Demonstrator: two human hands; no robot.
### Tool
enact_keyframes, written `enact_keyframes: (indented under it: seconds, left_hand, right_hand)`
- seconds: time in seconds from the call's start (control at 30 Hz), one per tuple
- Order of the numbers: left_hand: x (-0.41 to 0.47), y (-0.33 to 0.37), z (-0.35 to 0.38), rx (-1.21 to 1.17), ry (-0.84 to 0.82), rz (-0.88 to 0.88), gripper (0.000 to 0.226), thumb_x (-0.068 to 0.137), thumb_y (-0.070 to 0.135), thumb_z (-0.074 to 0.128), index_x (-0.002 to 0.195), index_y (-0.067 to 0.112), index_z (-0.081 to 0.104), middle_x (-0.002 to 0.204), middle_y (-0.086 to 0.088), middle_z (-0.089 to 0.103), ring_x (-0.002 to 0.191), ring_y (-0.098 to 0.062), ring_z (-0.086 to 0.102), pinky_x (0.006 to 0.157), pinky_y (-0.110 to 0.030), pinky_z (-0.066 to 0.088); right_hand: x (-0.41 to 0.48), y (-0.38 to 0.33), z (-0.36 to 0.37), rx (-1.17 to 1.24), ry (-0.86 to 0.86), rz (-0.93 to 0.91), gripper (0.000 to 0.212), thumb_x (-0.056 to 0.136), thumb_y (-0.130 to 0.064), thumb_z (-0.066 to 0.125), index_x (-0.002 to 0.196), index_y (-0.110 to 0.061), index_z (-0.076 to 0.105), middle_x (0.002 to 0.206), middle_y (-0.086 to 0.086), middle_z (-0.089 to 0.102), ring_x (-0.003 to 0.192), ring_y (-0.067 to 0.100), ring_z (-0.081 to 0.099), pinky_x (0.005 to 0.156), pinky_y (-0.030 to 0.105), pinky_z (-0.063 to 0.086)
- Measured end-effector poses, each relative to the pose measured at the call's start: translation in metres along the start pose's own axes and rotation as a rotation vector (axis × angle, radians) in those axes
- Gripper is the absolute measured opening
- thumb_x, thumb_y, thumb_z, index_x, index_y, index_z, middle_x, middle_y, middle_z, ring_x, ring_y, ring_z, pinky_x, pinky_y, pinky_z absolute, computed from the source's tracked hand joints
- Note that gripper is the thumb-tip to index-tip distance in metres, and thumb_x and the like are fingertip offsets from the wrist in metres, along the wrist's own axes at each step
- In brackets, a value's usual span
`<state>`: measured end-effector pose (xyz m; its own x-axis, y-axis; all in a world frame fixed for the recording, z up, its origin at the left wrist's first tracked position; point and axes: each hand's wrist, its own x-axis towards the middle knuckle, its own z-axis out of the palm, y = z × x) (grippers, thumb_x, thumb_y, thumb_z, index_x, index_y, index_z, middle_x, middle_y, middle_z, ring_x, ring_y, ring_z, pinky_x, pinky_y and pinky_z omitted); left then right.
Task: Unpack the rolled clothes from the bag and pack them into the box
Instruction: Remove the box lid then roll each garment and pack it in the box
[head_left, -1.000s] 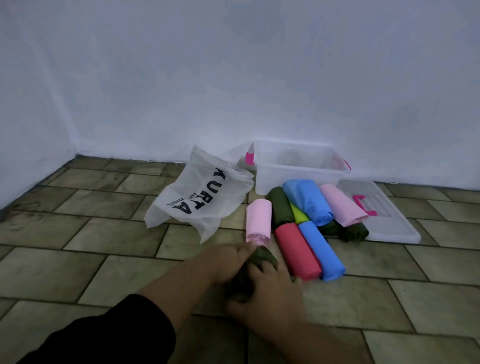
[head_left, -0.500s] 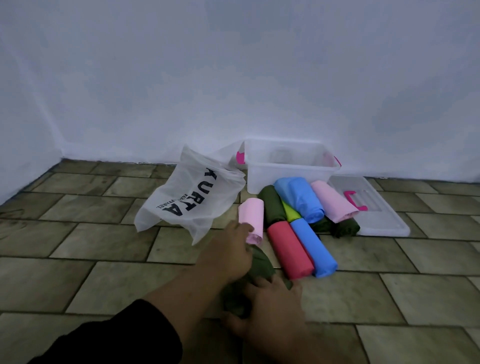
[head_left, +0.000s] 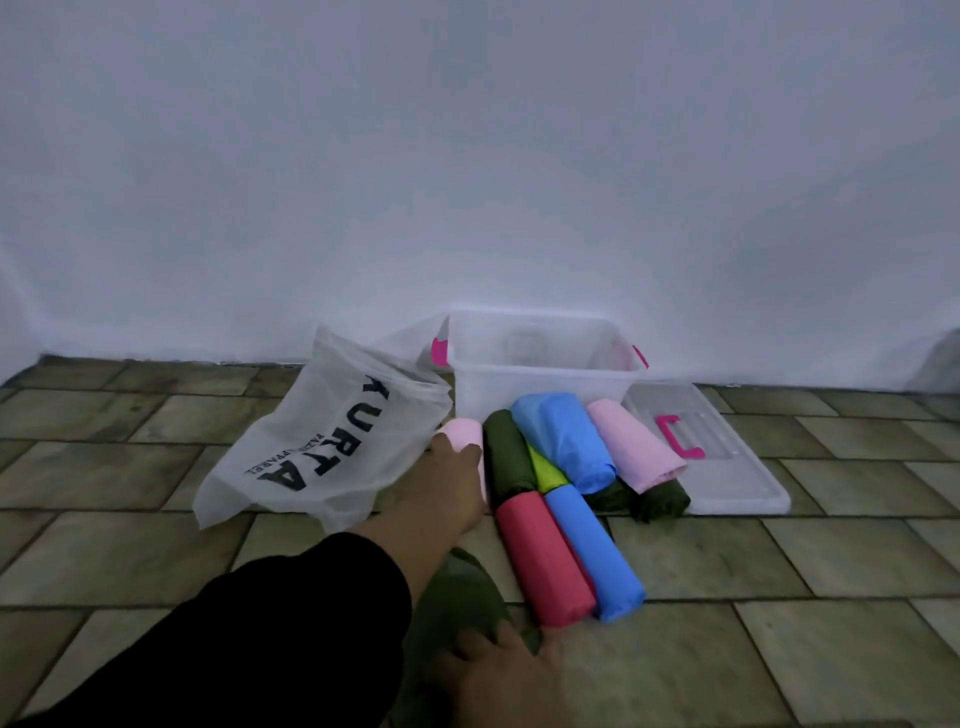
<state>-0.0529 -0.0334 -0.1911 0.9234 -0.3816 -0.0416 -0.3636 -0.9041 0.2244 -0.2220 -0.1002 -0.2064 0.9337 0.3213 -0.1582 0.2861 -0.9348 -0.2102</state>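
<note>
Against the wall, floor level: clear plastic box stood open and apparently bare, its lid flat on the floor to its right
Bag: white printed bag lay slack left of the box, seemingly emptied
Rolled clothes: pile rested on the tiles just before the box, none yet packed
Change noted: half a second earlier both hands worked one dark green roll; the left hand had since left it and reached forward onto the pale pink roll
Left hand state: fingers curled over the pink roll's near end; firm grip could not be confirmed
Right hand state: right hand lay on the dark green roll, fingers pressed on it, at the frame's lower edge
Meaning for task: unpacking judged finished; packing about to start
Edges and room: box rim just beyond the pile, bag edge touching the pink roll, open tiles on the right
</note>
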Motion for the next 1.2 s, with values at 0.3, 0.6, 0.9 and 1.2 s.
enact_keyframes:
  seconds: [0.3,0.6,0.9,1.2]
  left_hand:
    - [-0.030,-0.018,-0.010,0.076,-0.121,0.075,0.047,0.083,0.038,0.059,0.125,0.022,0.047,0.120,-0.006,0.050,0.097,-0.020,0.054,0.082,-0.033,0.047]
    - [-0.052,-0.026,0.012,0.285,-0.178,0.169,0.025,0.096,0.026,0.043,0.113,0.013,0.056,0.116,-0.007,0.060,0.102,-0.022,0.058,0.083,-0.031,0.038]
    - [-0.032,-0.031,-0.021,0.360,0.168,0.154,0.023,0.092,0.025,0.042,0.113,0.018,0.050,0.115,-0.006,0.057,0.103,-0.025,0.055,0.092,-0.045,0.037]
    - [-0.082,-0.013,-0.020,-0.305,-0.379,0.012,0.053,0.097,0.054,0.027,0.137,0.026,0.046,0.141,-0.008,0.050,0.127,-0.022,0.046,0.103,-0.033,0.032]
  right_hand:
    - [0.004,-0.011,0.011,0.092,-0.159,0.192,0.057,0.079,-0.064,0.044,0.128,-0.035,0.045,0.139,-0.002,0.042,0.133,0.025,0.028,0.110,0.054,0.009]
    - [-0.003,-0.022,0.003,0.086,0.021,0.222,0.071,0.063,-0.075,0.046,0.124,-0.039,0.048,0.123,-0.008,0.048,0.123,0.018,0.032,0.096,0.046,0.014]
    - [0.036,-0.025,-0.005,0.078,0.179,0.251,0.056,0.066,-0.072,0.044,0.105,-0.033,0.056,0.103,-0.009,0.054,0.107,0.023,0.040,0.096,0.061,0.017]
    - [0.035,-0.027,0.001,0.081,0.208,0.281,0.075,0.063,-0.073,0.042,0.130,-0.040,0.043,0.137,-0.009,0.048,0.131,0.023,0.032,0.104,0.062,0.011]
